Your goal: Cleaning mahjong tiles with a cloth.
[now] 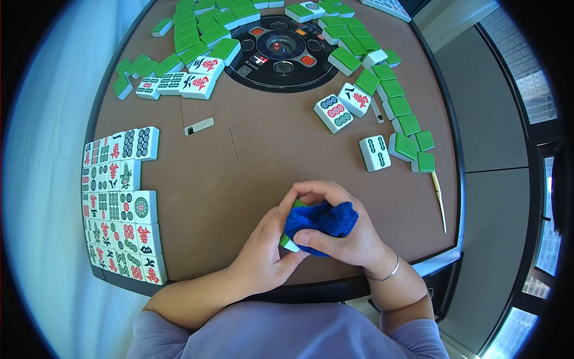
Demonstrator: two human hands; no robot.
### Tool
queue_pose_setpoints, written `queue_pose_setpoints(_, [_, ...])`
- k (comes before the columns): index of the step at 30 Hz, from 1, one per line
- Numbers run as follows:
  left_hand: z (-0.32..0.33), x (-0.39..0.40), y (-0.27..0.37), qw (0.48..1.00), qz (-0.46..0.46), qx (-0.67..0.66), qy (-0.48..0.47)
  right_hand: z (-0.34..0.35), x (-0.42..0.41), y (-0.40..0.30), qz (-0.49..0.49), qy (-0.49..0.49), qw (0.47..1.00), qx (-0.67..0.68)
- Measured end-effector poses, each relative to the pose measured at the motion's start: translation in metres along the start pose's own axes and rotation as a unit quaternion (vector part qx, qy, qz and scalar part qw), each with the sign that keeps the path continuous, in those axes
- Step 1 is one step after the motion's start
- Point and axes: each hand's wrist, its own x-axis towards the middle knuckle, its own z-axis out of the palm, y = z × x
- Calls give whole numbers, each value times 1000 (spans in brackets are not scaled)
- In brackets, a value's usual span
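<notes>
My left hand grips a green-backed mahjong tile near the table's front edge. Only the ends of the tile show, and I cannot tell whether there is more than one. In my right hand is a bunched blue cloth, pressed over the tile with the thumb on top. Fingers of both hands meet around the cloth. To the right of the hands, a face-up two-bamboo tile lies alone. Beyond it are a face-up circle tile and a character tile.
Face-up tiles stand in rows along the left edge. Green-backed tiles fill the back left, and more run down the right. A round console with dice sits mid-table. A thin pale stick lies near the right rim.
</notes>
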Motion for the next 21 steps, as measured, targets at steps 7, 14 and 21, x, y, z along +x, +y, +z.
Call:
queue_pose_setpoints(7, [0, -1, 3, 997, 59, 46, 15, 0, 0, 2, -22, -12, 998, 52])
queue_pose_setpoints(14, [-1, -1, 2, 996, -17, -83, -19, 0, -3, 0, 57, 20, 995, 82])
queue_pose_setpoints(21, [2, 0, 4, 986, -20, -163, -8, 1, -3, -3, 95, 25, 987, 124])
